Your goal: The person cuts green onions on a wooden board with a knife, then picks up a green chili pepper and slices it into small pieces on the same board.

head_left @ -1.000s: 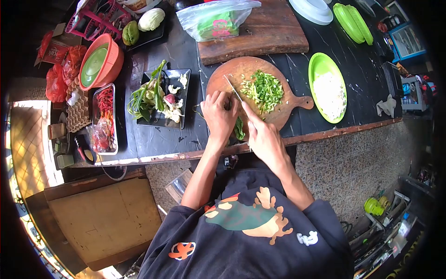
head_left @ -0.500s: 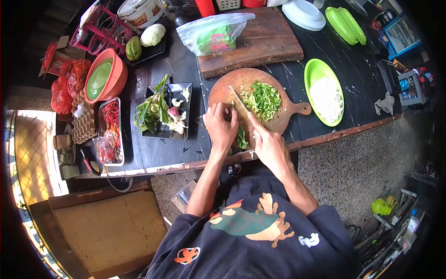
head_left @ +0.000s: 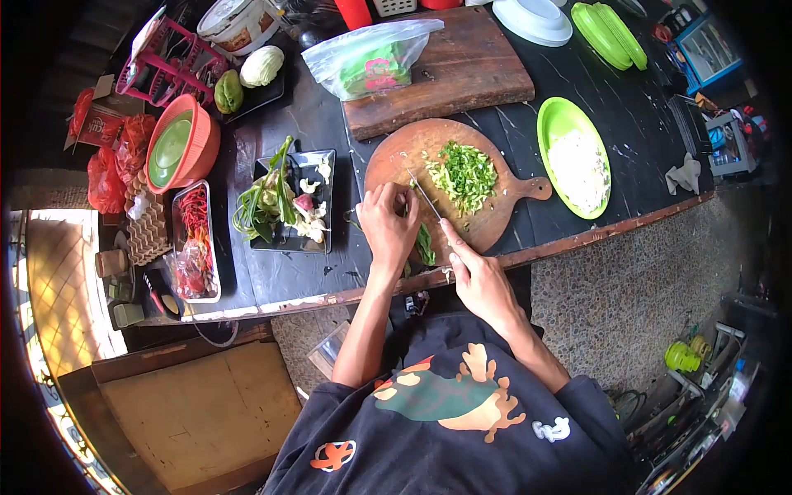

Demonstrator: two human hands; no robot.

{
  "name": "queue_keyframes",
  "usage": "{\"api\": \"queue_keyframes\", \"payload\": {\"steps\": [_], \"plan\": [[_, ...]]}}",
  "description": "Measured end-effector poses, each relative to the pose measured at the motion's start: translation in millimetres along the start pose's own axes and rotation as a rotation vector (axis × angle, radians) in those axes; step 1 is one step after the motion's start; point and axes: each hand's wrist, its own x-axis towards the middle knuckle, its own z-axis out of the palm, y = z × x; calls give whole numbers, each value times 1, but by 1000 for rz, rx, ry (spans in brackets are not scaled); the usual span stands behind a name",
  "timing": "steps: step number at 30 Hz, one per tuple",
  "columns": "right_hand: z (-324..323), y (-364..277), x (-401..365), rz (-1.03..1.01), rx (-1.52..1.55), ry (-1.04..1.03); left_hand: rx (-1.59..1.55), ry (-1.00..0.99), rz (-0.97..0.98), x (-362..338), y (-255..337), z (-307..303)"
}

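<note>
My right hand (head_left: 483,285) grips a kitchen knife (head_left: 426,195), its thin blade pointing away from me over the round wooden cutting board (head_left: 487,235). Left of the blade, my left hand (head_left: 386,227) has its fingers curled down on a bunch of greens, mostly hidden under them. A green leaf (head_left: 425,246) shows between my two hands at the board's near edge. Chopped greens (head_left: 462,176), pale and dark green, lie heaped on the board just beyond the knife.
A black plate (head_left: 268,239) with leafy stalks and garlic stands left, beside a tray of red chilies (head_left: 194,214). Right is a green oval dish (head_left: 553,121) of white pieces. Behind lie a thick wooden block (head_left: 478,66) and a plastic bag (head_left: 375,62) of greens.
The knife blade has tipped slightly and shifted a little toward me, beside my left fingertips. My left hand stays curled in place. The whole view has shifted slightly.
</note>
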Motion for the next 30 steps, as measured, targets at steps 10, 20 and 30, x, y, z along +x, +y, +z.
{"api": "queue_keyframes", "payload": {"steps": [10, 20, 30], "plan": [[-1, -9, -13, 48, -183, -25, 56, 20, 22, -4, -5, 4], [20, -9, 51, -18, -234, 27, 34, 8, 41, -7, -5, 5], [6, 2, 16, -95, -76, 32, 15, 99, -22, -12, -4, 10]]}}
